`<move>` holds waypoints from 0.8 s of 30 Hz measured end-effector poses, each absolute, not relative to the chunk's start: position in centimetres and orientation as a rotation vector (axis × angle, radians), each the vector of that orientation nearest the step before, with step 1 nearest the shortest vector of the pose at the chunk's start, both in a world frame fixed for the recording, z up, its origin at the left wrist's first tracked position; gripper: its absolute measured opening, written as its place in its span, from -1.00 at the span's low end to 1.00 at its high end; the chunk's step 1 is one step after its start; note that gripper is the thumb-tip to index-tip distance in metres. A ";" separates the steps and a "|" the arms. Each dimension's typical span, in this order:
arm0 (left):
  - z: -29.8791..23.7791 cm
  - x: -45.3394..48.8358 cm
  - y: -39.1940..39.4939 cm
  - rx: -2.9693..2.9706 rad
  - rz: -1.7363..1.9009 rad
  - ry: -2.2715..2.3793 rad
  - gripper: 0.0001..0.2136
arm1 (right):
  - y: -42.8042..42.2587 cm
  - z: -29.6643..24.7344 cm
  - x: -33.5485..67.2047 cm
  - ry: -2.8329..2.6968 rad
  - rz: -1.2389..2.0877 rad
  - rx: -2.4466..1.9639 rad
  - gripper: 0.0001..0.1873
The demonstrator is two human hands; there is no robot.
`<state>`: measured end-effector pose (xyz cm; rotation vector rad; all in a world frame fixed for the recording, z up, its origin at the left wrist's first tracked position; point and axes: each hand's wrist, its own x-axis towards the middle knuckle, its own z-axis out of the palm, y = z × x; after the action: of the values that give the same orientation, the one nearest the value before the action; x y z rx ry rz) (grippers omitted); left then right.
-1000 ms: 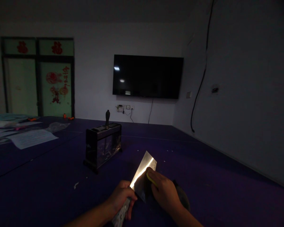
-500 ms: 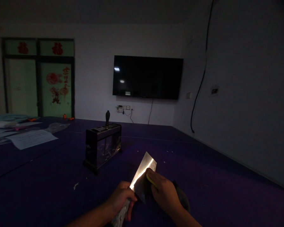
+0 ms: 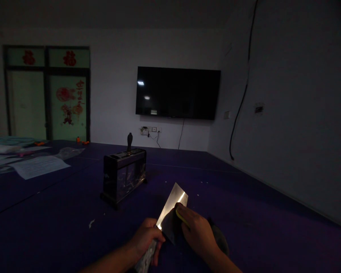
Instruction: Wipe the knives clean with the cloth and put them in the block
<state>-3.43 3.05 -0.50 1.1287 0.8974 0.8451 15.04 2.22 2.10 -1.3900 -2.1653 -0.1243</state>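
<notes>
My left hand [image 3: 147,239] is closed around the pale, mottled handle [image 3: 147,259] of a cleaver. The broad steel blade [image 3: 170,203] points up and away, with a bright streak of light reflected across it. My right hand [image 3: 197,229] is closed on a sponge [image 3: 182,218] that shows a yellow edge and a dark side. It presses the sponge against the right side of the blade, and the fingers hide most of it. Behind my right wrist lies a dark rounded object [image 3: 221,240], too dim to make out.
On the purple table [image 3: 59,227], a black box-like device [image 3: 125,174] with an upright dark handle stands ahead to the left. Papers [image 3: 39,167] and clear plastic lie at the far left. White scraps [image 3: 91,223] dot the surface. A television [image 3: 177,93] hangs on the far wall.
The bright reflection on the blade has become narrower and shorter. Both hands, the cleaver and the sponge keep almost the same positions.
</notes>
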 end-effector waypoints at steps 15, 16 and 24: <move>-0.8 -3.5 3.1 1.143 0.840 0.889 -0.85 | 2.2 2.1 14.9 -2.183 -0.191 -1.414 -0.41; -0.8 -3.4 3.2 1.147 0.837 0.883 -0.85 | 2.1 2.2 14.9 -2.187 -0.198 -1.414 -0.41; -0.8 -3.4 3.3 1.113 0.821 0.895 -0.82 | 2.1 2.2 14.9 -2.189 -0.178 -1.398 -0.40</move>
<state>-3.42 3.31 -0.77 1.1134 0.8948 0.8206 14.95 2.11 2.19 -1.3984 -2.1890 -0.1775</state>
